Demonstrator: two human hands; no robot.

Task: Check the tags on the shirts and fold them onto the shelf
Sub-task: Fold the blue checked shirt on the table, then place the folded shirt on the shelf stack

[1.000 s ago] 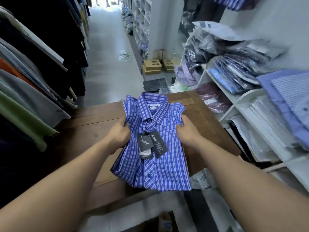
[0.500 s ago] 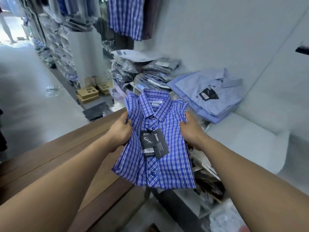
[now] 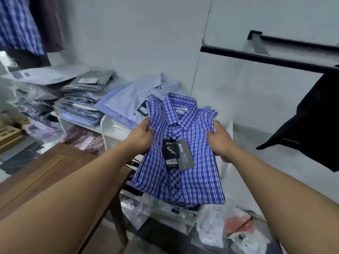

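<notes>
Nearest, the left hand (image 3: 142, 137) and right hand (image 3: 221, 142) each close on a side edge of the folded blue plaid shirt (image 3: 180, 154), pinching the layers so the fold keeps flat in the air. Its hang tags (image 3: 177, 154) dangle on the front, readable. Beyond, the white shelf (image 3: 113, 128) carries a folded pale checked shirt (image 3: 139, 99), probably the pile it joins.

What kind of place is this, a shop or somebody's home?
Most likely a clothing shop or its stockroom. Bagged shirts are stacked on a white shelf, the folded plaid shirt carries retail hang tags, and a black garment hangs from a wall rail.
</notes>
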